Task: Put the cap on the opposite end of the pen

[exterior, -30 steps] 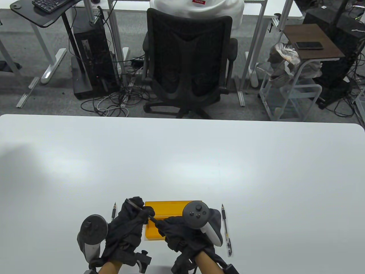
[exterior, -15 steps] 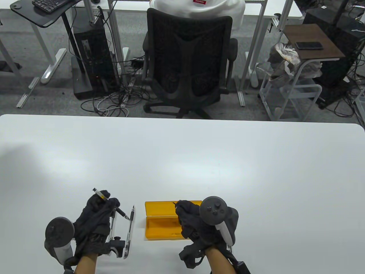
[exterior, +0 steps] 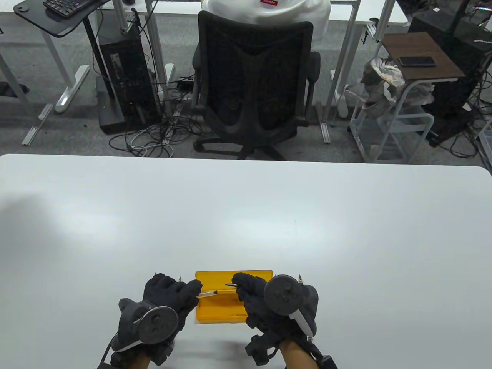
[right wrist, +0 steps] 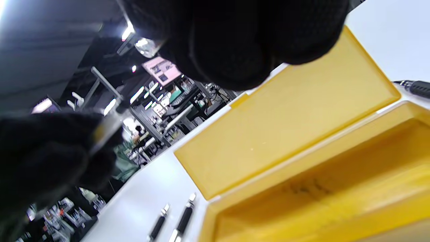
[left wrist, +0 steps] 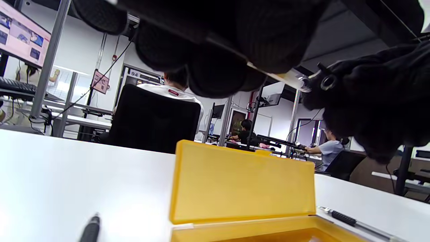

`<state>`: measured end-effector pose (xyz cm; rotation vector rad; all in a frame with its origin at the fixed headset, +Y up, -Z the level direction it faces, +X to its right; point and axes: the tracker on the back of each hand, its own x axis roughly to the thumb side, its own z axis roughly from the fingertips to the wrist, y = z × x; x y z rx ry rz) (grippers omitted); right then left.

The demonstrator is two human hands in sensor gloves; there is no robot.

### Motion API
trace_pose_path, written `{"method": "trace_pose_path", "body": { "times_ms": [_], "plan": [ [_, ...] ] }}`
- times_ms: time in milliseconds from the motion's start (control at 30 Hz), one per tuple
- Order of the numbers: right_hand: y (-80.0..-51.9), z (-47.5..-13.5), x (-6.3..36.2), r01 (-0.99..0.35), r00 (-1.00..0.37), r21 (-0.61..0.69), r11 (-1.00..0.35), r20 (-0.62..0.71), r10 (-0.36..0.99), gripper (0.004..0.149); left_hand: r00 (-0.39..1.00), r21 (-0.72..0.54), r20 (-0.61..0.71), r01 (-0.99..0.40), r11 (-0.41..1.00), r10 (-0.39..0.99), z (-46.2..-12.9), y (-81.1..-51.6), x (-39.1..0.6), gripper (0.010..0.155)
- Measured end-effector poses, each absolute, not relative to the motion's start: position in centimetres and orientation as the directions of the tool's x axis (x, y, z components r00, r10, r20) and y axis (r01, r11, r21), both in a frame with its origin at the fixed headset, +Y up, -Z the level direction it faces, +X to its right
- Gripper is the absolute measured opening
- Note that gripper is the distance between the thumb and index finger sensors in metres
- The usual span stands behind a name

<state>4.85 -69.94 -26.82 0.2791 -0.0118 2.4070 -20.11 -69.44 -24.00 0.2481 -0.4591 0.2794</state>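
Working close to the near edge of the white table (exterior: 246,215), both gloved hands sit side by side above an orange case, with wide bare tabletop to the far side, left and right. On the left, the left hand (exterior: 165,303) lies palm-down, tracker on its back, fingers curled around the clear barrel of the pen (exterior: 207,294), which points rightward over the case. Two pens (right wrist: 174,218) lie on the table just left of the case. The orange case (exterior: 219,313) stands open, its lid (left wrist: 242,183) upright at the far side, its tray showing nothing inside where visible. The right hand (exterior: 265,303) pinches the pen cap (exterior: 231,285), its open mouth facing the barrel's end, just apart. Another pen (left wrist: 352,223) lies right of the case.
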Motion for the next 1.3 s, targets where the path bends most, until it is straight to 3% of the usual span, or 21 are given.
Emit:
{"method": "trace_pose_path", "body": {
  "times_ms": [667, 1067, 1300],
  "plan": [
    [-70.6, -26.4, 3.1, -0.577, -0.739, 0.196, -0.793, 0.288, 0.609, 0.046, 0.841, 0.169, 0.522, -0.267, 0.949, 0.144, -23.4, -69.5, -18.9, 0.046],
    [-69.3, -25.6, 2.4, -0.506, -0.783, 0.111, -0.855, 0.356, 0.509, 0.047, 0.831, 0.239, 0.551, -0.244, 0.940, 0.076, -22.8, -68.8, -17.8, 0.044],
    [-70.3, -25.4, 1.3, -0.457, -0.787, 0.181, -0.871, 0.372, 0.491, 0.048, 0.850, 0.265, 0.527, -0.161, 0.951, -0.003, -22.9, -69.1, -18.2, 0.044]
  ]
}}
